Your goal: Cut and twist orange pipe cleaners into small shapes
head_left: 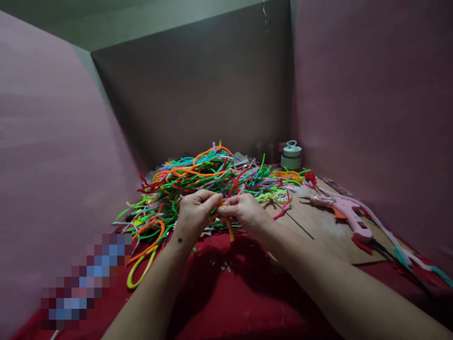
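Left hand (198, 208) and right hand (244, 210): both pinching one orange fuzzy stem (230, 229), just in front of the heap of multicoloured stems (201, 177). Pink glue gun (345, 212): lying on a brown board (325, 231), to the right. Pale green bottle (291, 156): upright behind the board. Red cloth (226, 302): covering the counter.

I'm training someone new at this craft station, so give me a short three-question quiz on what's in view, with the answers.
1. Multiple choice: What colour is the fuzzy strip pinched between the left hand and the right hand?
A) Blue
B) Orange
C) White

2. True or false: The glue gun lies to the left of the pile of fuzzy stems.

3. Fill in the blank: The cloth below the hands is coloured ____.

Key: 1. B; 2. false, it lies to the right; 3. red.
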Available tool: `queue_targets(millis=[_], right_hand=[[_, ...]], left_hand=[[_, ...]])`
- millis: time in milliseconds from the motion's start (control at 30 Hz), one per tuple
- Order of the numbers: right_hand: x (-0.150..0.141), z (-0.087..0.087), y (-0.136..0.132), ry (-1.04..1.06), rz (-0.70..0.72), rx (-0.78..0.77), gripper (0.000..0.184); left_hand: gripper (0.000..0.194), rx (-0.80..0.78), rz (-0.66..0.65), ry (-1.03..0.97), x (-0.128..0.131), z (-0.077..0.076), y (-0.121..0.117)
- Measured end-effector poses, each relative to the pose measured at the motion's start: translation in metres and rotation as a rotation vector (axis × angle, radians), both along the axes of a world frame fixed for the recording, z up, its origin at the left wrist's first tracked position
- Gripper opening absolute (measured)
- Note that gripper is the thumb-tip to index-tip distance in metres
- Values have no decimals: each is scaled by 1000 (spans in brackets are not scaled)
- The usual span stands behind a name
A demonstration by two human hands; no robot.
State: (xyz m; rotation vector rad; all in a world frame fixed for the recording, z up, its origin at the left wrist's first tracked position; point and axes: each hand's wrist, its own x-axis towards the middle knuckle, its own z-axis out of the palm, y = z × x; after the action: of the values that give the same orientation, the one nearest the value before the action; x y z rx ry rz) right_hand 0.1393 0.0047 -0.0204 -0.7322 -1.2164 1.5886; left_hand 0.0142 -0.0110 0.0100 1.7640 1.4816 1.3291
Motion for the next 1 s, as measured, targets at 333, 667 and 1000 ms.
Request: queue_targets(millis=[333, 667, 1000], right_hand=[[6, -3, 5, 65, 203, -66, 9], [3, -6, 8, 28, 38, -3, 20], [1, -8, 14, -20, -208, 36, 17]], left_hand=[[23, -171, -136, -161, -6, 6, -3], [28, -223, -232, -81, -8, 7, -1], [22, -14, -92, 416, -6, -2, -3]])
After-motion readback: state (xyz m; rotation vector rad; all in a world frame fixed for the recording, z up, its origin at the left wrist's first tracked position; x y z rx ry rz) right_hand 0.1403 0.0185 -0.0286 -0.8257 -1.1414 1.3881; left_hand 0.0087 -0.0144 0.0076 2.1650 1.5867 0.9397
